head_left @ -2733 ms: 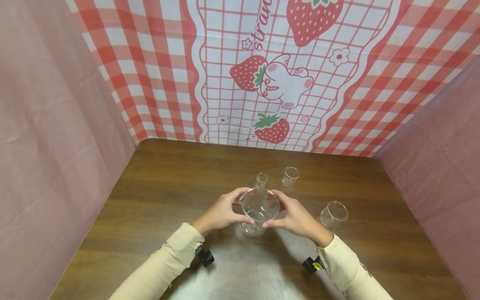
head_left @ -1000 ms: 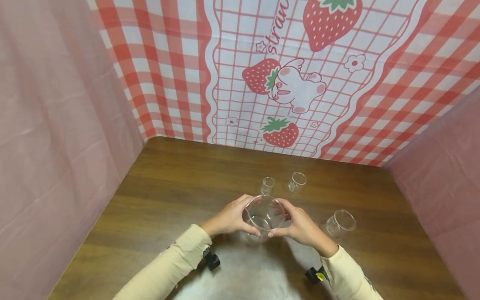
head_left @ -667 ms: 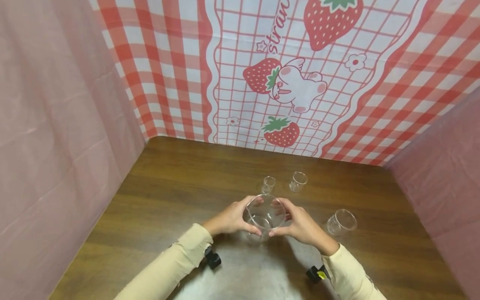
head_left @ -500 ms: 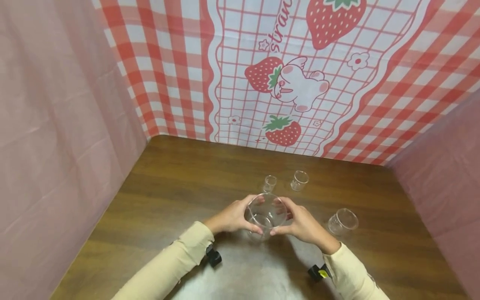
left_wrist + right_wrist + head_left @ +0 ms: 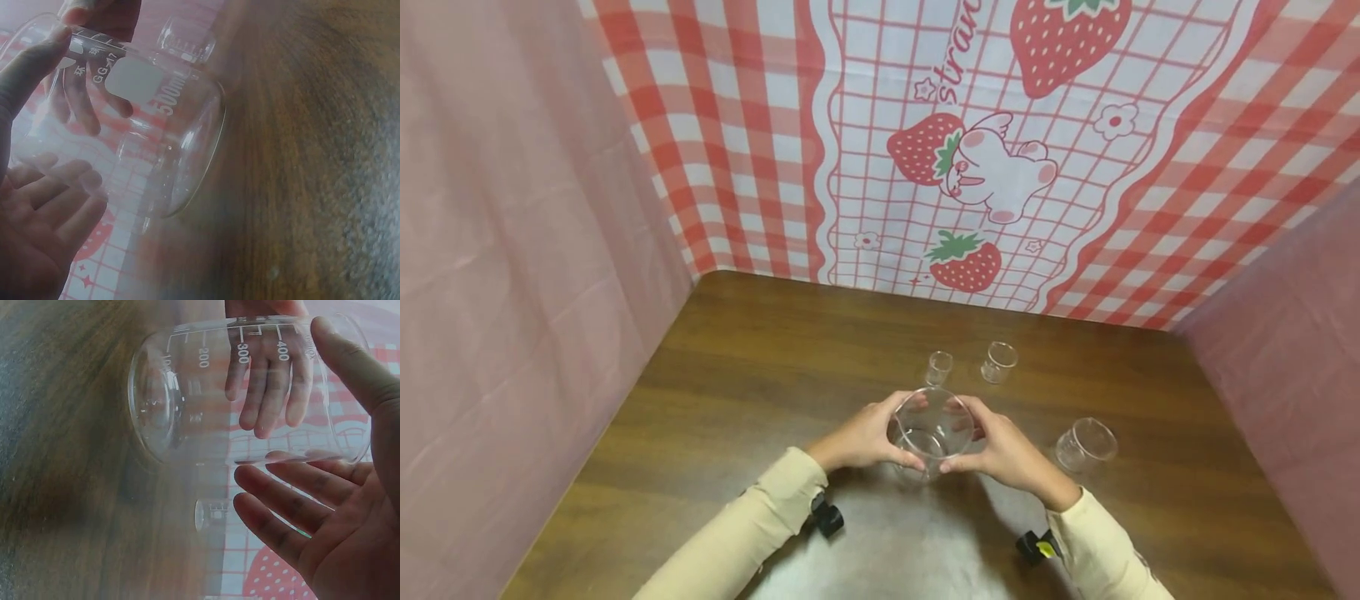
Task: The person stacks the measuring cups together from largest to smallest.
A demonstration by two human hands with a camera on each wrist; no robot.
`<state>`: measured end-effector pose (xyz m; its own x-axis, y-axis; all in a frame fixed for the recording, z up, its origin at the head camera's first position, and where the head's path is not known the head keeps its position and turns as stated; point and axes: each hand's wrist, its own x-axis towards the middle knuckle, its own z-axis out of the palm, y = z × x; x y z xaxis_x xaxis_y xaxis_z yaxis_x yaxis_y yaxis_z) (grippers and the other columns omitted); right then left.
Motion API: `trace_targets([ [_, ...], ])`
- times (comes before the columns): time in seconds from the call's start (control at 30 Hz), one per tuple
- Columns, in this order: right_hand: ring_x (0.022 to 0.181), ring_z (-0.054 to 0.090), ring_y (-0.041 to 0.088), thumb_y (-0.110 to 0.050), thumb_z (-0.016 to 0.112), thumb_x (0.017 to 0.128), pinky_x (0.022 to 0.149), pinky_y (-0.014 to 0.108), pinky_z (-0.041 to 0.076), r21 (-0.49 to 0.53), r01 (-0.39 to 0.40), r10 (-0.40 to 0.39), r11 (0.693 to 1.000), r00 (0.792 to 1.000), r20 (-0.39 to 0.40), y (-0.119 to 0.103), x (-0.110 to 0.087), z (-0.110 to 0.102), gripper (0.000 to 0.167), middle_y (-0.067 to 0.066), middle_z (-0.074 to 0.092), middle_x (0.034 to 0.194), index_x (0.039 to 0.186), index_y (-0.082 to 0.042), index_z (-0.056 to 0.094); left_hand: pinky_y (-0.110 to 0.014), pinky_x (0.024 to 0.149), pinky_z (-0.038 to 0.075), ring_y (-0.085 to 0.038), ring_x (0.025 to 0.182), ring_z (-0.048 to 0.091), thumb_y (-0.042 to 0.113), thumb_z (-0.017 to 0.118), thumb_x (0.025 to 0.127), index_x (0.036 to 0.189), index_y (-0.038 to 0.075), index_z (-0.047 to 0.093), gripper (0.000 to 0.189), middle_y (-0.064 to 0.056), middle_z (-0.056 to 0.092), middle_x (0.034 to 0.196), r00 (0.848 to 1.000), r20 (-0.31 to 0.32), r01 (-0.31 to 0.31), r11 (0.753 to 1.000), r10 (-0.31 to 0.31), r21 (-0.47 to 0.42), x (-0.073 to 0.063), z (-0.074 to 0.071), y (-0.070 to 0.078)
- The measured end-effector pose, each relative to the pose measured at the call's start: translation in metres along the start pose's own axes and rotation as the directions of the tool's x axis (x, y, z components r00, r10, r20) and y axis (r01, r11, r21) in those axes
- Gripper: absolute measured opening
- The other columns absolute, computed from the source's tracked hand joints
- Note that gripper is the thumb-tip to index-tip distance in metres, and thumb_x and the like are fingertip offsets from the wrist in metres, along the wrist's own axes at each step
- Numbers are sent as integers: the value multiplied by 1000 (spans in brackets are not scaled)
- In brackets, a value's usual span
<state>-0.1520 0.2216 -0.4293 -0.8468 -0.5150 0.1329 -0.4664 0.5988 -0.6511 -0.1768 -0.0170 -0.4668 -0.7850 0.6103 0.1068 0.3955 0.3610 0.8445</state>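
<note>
A large clear glass beaker (image 5: 934,425), marked 500 ml, is held between my two hands at the middle of the table. My left hand (image 5: 872,433) grips its left side, thumb at the near side near the rim and fingers round the far side. My right hand (image 5: 1000,442) grips the opposite side in the same way. White graduations on the beaker (image 5: 206,394) show in the right wrist view. Nothing is visible inside the glass. Whether its base touches the table is hard to tell.
Beyond the large beaker stand a tiny glass beaker (image 5: 938,368) and a small one (image 5: 999,362). A medium glass beaker (image 5: 1086,444) stands to the right of my right hand. The brown wooden table (image 5: 760,358) is bordered by a checkered cloth (image 5: 745,167) and pink curtains (image 5: 520,250).
Since the oldest frame the head view has shifted slightly, and the large beaker's base shows more directly under its rim. Both hands keep their grip; the last second shows hardly any movement.
</note>
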Motion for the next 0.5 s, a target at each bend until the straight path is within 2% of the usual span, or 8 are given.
trace_targets([
  [0.17,101,68,26,-31,87,67,81,28,57,-15,-5,5,1000,1000,10,1,1,-1,86,14,67,122,136,-1,45,-39,115,39,-20,135,49,36,89,67,145,13,39,95,-4,50,148,1000,4,9,1000,-9,-15,0,0,-1],
  [0.5,101,66,27,-34,87,68,83,42,58,-71,-3,6,997,999,34,0,-2,-15,86,10,69,115,136,-3,45,-40,114,40,-23,134,50,35,88,68,146,12,37,96,-5,49,149,1000,7,5,999,-5,-34,-1,0,-2],
])
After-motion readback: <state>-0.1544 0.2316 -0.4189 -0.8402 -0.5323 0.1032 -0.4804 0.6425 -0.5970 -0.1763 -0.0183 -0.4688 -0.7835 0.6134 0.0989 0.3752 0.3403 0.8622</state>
